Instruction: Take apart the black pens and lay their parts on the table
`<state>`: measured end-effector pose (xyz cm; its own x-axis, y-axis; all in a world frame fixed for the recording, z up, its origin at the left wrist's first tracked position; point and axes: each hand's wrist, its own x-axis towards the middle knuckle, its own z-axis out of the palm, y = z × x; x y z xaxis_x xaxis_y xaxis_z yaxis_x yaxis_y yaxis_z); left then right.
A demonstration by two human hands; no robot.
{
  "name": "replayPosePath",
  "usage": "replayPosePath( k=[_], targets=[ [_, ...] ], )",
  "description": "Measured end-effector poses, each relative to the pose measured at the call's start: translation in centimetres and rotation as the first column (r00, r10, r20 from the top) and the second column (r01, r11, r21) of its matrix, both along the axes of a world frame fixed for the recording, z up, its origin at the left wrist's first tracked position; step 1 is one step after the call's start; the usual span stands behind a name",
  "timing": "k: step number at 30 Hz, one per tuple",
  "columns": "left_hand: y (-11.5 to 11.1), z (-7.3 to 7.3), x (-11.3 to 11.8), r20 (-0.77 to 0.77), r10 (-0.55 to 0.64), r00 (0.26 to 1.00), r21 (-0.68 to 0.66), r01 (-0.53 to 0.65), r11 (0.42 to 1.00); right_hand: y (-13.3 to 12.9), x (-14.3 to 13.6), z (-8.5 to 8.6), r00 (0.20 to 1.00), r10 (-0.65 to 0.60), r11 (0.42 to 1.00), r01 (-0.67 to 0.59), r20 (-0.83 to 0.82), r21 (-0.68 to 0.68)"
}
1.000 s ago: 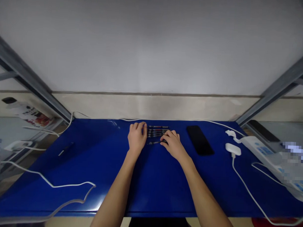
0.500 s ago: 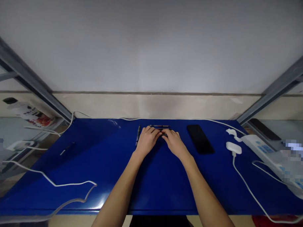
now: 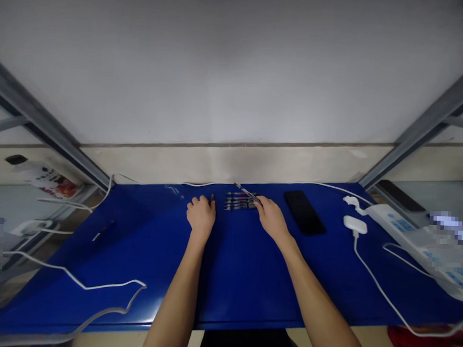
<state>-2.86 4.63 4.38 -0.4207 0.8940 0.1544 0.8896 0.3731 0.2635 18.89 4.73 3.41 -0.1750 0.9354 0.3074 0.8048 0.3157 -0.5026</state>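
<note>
R grip (image 3: 270, 215) on angled pen (image 3: 246, 192); bottle label (image 3: 51, 178) illegible

Bare wrists (image 3: 199, 235) and bare forearms (image 3: 179, 288)

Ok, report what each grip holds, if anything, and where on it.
The right grip holds a pen by its near end. The left grip partly hides another pen; whether it's held can't be told.

Black phone (image 3: 304, 212), small white case (image 3: 355, 224), power strip (image 3: 397, 223), bottle (image 3: 45, 177)
</note>
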Motion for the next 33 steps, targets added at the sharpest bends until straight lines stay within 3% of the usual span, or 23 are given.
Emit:
replayPosePath(
  k=[2,6,15,24,33],
  targets=[
    [0.0,0.0,-0.4,0.036,-0.031,0.999,-0.089,0.034,0.995,0.1,0.1,-0.1,1.0,-0.01,1.0,0.01,-0.018,0.003],
    [0.2,0.1,-0.8,0.074,-0.02,0.997,-0.109,0.028,0.994,0.2,0.1,-0.3,0.999,-0.005,1.0,0.005,-0.04,-0.003],
    [0.6,0.0,-4.2,0.039,0.196,0.98,-0.093,-0.192,0.977,0.2,0.1,-0.5,0.998,0.004,1.0,-0.005,-0.069,-0.016],
    [0.4,0.0,-3.3,0.081,0.123,0.989,-0.076,-0.117,0.99,0.2,0.1,-0.4,0.998,0.009,1.0,-0.01,-0.064,-0.016],
    [0.3,0.0,-4.2,0.028,0.194,0.981,-0.062,-0.192,0.979,0.1,0.2,-0.3,0.996,0.016,1.0,-0.017,-0.085,-0.02]
  ],
)
